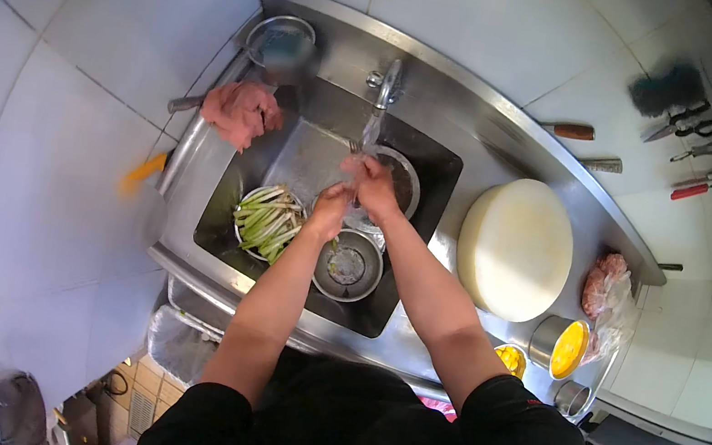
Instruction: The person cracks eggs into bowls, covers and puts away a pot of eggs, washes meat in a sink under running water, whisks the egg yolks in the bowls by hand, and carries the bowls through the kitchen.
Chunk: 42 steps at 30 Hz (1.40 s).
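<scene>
Both my hands are together over the sink (293, 153), just below the running tap (389, 85). My right hand (377, 189) has its fingers curled in the stream, around something I cannot make out; a small fork-like metal tip (355, 146) shows beyond it. Touching it from the left is my left hand (331, 206), also closed, its contents hidden. Under the hands stands a round metal bowl (415, 181), partly covered by them. A second metal bowl (346, 292) sits nearer me with a little water. Trimmed green onions (270, 221) fill a bowl on the left.
A pink cloth (241, 113) hangs over the sink's left edge, beside a metal pot (283, 27). Right of the sink lie a thick round chopping block (516, 248), a pot of yellow food (569, 348) and a bag of meat (607, 288). Scissors (691, 123) hang on the wall.
</scene>
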### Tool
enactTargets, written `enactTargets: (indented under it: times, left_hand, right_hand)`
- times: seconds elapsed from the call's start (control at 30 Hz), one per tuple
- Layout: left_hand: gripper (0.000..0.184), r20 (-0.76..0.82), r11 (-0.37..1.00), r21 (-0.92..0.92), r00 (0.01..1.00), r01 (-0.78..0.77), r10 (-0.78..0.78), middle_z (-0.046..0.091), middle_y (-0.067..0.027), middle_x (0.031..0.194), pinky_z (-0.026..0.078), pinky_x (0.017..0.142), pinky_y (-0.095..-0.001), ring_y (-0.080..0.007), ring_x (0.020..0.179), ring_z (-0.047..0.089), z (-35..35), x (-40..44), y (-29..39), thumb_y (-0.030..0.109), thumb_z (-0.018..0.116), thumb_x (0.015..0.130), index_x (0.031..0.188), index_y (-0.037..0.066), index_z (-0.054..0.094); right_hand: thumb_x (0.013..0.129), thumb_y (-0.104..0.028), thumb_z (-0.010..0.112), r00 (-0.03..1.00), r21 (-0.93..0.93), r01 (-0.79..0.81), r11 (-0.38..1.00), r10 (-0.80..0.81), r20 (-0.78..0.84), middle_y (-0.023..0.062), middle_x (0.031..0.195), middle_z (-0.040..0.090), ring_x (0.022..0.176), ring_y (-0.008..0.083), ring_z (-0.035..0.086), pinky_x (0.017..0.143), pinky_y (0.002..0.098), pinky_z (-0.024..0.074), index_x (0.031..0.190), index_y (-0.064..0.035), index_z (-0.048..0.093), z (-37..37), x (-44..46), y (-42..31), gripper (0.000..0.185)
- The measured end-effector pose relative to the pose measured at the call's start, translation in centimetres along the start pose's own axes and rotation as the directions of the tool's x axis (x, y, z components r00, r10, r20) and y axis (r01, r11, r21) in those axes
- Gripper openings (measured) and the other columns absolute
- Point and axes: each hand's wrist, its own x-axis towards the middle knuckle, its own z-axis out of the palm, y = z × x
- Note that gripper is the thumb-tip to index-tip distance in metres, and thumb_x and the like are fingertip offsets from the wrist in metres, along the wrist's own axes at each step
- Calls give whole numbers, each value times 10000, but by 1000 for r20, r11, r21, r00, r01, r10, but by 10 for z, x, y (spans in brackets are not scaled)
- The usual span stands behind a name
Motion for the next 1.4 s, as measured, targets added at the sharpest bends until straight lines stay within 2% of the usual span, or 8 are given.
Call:
enactTargets:
  times: [0.4, 0.53, 0.6, 0.8, 0.87, 1.1, 1.27, 1.4]
  left_hand:
    - [225, 141, 974, -166, 981, 155, -132, 624, -106, 1105, 489, 940, -385, -227, 1040, 605, 18, -7, 43, 42, 577, 899, 1121, 5, 588]
    - [266, 187, 997, 37, 980, 63, -69, 620, -178, 1148, 479, 982, -381, -296, 1081, 600, 0, 59, 59, 11, 590, 853, 1113, -39, 577]
    - [214, 171, 996, -82, 985, -17, 31, 640, -151, 1052, 481, 964, -397, -284, 1038, 608, -16, 104, 73, 47, 562, 867, 1071, -5, 599]
    - [369, 59, 974, 220, 998, -44, 31, 608, -94, 1099, 492, 915, -407, -267, 1011, 597, 3, 229, 139, 355, 506, 968, 1215, 83, 541]
    - [384, 101, 945, 320, 989, 68, -105, 610, -83, 1074, 500, 887, -402, -251, 985, 599, 6, 254, 149, 384, 515, 962, 1214, 95, 538]
    - [403, -193, 687, 650, 945, 325, -264, 616, -14, 1036, 502, 775, -280, -149, 867, 590, 25, 310, 172, 485, 651, 877, 1080, 142, 589]
    - [431, 163, 784, 571, 903, 242, -398, 600, -9, 1046, 481, 866, -324, -156, 908, 589, 20, 290, 190, 428, 710, 849, 1164, 170, 570]
    - [555, 375, 778, 615, 915, -124, -150, 591, -37, 1096, 443, 926, -353, -162, 996, 562, 21, 282, 173, 328, 719, 857, 1330, 142, 496]
  right_hand:
    - [976, -374, 539, 986, 80, 93, 992, -81, -147, 123, 794, 672, 740, 198, 637, 679, 319, 493, 876, 8, 641, -33, -14, 0, 409]
    - [960, -238, 494, 875, -301, 84, 950, -215, -434, 218, 811, 654, 795, 321, 667, 758, 411, 512, 901, 7, 650, -52, -46, 56, 297]
    - [886, -137, 495, 996, -805, 39, 592, -84, -14, 265, 884, 655, 852, 385, 656, 781, 459, 512, 910, 6, 668, -60, -63, 110, 226]
    - [841, -56, 470, 997, -695, 11, 719, 43, 61, 221, 786, 646, 730, 356, 645, 670, 458, 511, 994, 3, 623, -63, -152, 118, 224]
    - [910, -116, 492, 945, 91, -295, 951, 276, 176, 173, 769, 646, 705, 286, 642, 644, 405, 511, 934, -35, 630, -84, -197, 65, 162]
    - [965, -261, 527, 997, -301, 75, 951, -73, 16, 154, 797, 626, 735, 260, 618, 678, 382, 478, 942, -56, 609, -158, -331, -1, 223]
    - [958, -199, 534, 984, -195, -173, 965, 176, 2, 100, 854, 629, 749, 177, 596, 693, 346, 486, 1146, -25, 608, -222, -489, -36, 266]
    - [988, -163, 512, 792, 674, -229, 702, 537, -290, 26, 779, 590, 639, 92, 561, 544, 248, 434, 1204, -86, 607, -216, -627, -13, 248]
